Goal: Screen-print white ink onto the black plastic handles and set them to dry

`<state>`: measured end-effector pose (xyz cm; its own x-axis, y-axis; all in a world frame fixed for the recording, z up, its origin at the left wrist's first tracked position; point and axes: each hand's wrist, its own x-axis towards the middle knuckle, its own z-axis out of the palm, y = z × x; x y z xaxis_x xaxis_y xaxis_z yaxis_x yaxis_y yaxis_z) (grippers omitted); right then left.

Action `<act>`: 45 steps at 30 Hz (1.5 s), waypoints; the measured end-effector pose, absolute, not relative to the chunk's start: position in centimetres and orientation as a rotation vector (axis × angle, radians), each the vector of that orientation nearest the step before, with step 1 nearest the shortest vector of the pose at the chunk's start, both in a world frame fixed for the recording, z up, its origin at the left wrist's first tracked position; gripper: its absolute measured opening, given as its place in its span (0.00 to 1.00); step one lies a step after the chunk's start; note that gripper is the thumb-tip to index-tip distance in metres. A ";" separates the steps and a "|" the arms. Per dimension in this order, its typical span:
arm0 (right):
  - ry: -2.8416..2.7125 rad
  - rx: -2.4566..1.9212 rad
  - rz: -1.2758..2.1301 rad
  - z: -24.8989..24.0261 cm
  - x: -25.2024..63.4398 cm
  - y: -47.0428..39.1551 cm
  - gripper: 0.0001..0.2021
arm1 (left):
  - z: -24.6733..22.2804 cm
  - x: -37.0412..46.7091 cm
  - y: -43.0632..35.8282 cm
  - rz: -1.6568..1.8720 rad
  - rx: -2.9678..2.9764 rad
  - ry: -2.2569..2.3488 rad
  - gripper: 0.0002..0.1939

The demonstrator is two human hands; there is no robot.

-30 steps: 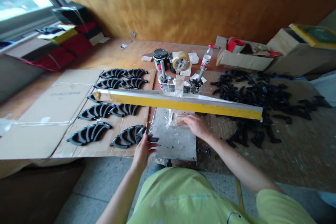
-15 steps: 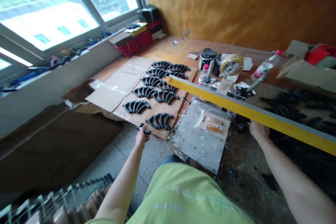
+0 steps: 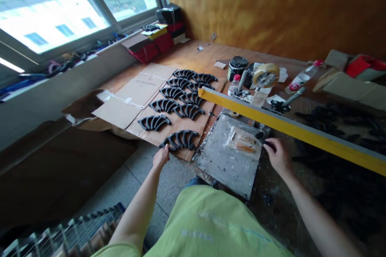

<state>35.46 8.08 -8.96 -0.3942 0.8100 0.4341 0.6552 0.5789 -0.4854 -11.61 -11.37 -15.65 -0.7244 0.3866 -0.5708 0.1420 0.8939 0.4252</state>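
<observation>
My left hand point(image 3: 161, 156) is closed on a black curved piece at the near edge of the cardboard sheet point(image 3: 141, 129). That piece meets the left end of the nearest fan of black curved pieces point(image 3: 183, 139); whether they touch I cannot tell. More such fans point(image 3: 154, 122) lie in two rows behind it. On the right, my right hand point(image 3: 279, 156) pinches a small dark piece point(image 3: 261, 138) beside the right edge of a grey board point(image 3: 229, 168). Its shape is blurred. A clear packet with orange-brown strips point(image 3: 245, 144) lies on the board.
A long yellow bar point(image 3: 271, 118) crosses above the table from centre to right. Behind it stand a black-lidded jar point(image 3: 238, 67), a tape roll point(image 3: 265, 74) and a plastic bottle point(image 3: 305, 75). Loose black pieces point(image 3: 328, 120) are heaped at right.
My left hand has brought its black piece up against the nearest fan. My right hand has moved left from under the yellow bar to the grey board, with a small dark piece in its fingers.
</observation>
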 end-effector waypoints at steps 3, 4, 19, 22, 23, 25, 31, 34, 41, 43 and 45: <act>-2.368 -1.028 0.272 -10.1 32.4 6.7 0.15 | -15.4 -12.1 -10.8 0.370 0.450 2.354 0.34; -2.439 -0.993 0.251 -10.2 31.3 6.4 0.16 | -15.4 -12.1 -10.6 0.363 0.467 2.345 0.34; -2.800 -0.965 0.852 -9.9 10.4 1.3 0.13 | -17.1 -13.1 -10.4 0.549 0.422 2.177 0.30; -2.899 -1.212 0.861 -10.8 5.3 1.2 0.19 | -17.2 -13.8 -10.4 0.578 0.432 2.108 0.27; -2.902 -1.267 0.850 -10.9 4.1 1.3 0.20 | -17.3 -14.2 -10.2 0.587 0.440 2.086 0.26; -2.886 -1.317 0.815 -11.2 2.5 1.6 0.21 | -17.3 -15.2 -9.3 0.604 0.459 2.052 0.26; -2.824 -1.448 0.811 -10.9 -0.4 3.6 0.19 | -17.6 -18.3 -5.0 0.657 0.520 1.983 0.23; -2.811 -1.456 0.803 -10.5 -0.2 3.9 0.17 | -17.7 -19.1 -5.2 0.673 0.506 1.902 0.23; -2.841 -1.014 0.784 -10.5 1.2 -1.4 0.09 | -17.8 -23.3 -13.2 0.896 0.169 1.896 0.27; -2.901 -0.933 0.844 -11.3 0.7 -3.4 0.12 | -17.9 -26.0 -15.6 1.006 0.011 1.938 0.23; -2.984 -0.927 0.858 -12.5 -0.3 -4.9 0.17 | -17.8 -29.6 -17.4 1.114 -0.138 1.972 0.18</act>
<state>-0.25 -4.89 -12.52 -0.8318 0.4997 -0.2419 0.5518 0.6966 -0.4585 -29.55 -17.35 -17.83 -0.6367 0.2889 -0.7150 -0.4631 0.5981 0.6541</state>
